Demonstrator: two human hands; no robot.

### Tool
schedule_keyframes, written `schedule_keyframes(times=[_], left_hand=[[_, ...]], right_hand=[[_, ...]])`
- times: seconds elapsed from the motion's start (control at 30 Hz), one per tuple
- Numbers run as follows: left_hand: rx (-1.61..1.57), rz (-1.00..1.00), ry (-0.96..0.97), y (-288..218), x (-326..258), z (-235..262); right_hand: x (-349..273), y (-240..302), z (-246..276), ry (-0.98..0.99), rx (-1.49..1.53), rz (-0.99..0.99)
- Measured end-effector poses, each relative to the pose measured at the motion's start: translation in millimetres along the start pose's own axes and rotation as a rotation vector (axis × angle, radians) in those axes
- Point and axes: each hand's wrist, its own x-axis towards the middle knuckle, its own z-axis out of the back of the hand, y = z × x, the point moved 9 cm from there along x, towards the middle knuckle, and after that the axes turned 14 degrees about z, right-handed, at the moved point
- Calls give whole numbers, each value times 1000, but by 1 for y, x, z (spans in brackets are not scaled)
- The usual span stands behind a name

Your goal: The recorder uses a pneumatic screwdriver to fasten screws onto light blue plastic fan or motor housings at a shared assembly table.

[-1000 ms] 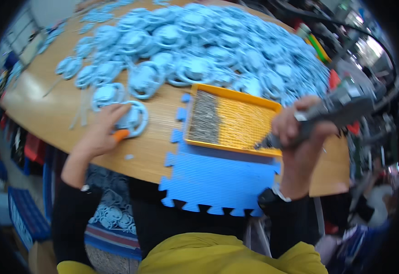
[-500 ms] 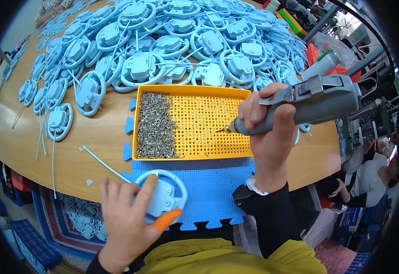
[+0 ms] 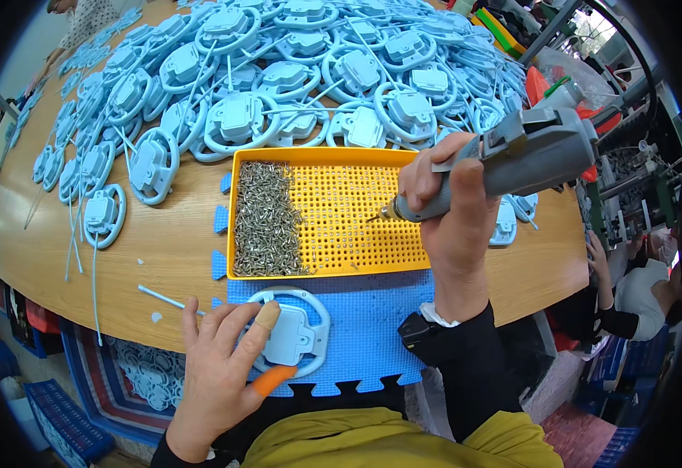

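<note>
On the blue foam mat (image 3: 372, 327) lies a light-blue toy steering wheel (image 3: 290, 335) with a boxy centre. My left hand (image 3: 228, 363) spans its left side, index fingertip on the upper part and orange-covered thumb at the lower edge; the other fingers are spread. A thin light-blue rod (image 3: 161, 296) reaches out from behind that hand. My right hand (image 3: 458, 210) is wrapped around a grey electric screwdriver (image 3: 536, 160). Its bit points left over the yellow perforated tray (image 3: 333, 156), where small screws stand in the holes. Loose metal screws (image 3: 263, 218) heap at the tray's left end.
A large pile of similar light-blue wheels (image 3: 286, 78) covers the far table, some with rods hanging off the wooden edge (image 3: 146, 327). Below left, a striped container (image 3: 99, 382) holds more parts. A bottle (image 3: 563, 97) and red bag stand at far right; another person (image 3: 641, 296) sits right.
The steering wheel has shifted slightly right and turned on the mat, and my left hand has a looser spread on it. The screwdriver has moved a little left over the tray.
</note>
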Motion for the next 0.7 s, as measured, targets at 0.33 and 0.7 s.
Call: schedule_keyframes(times=[0.33,0.7], left_hand=[[-144,-96,-152,-16,3,-10],[-237,-11,-194,-10,1,-13]], right_hand=[[4,29,-13,-29,155,90],[-47,67,-92,280,270,-33]])
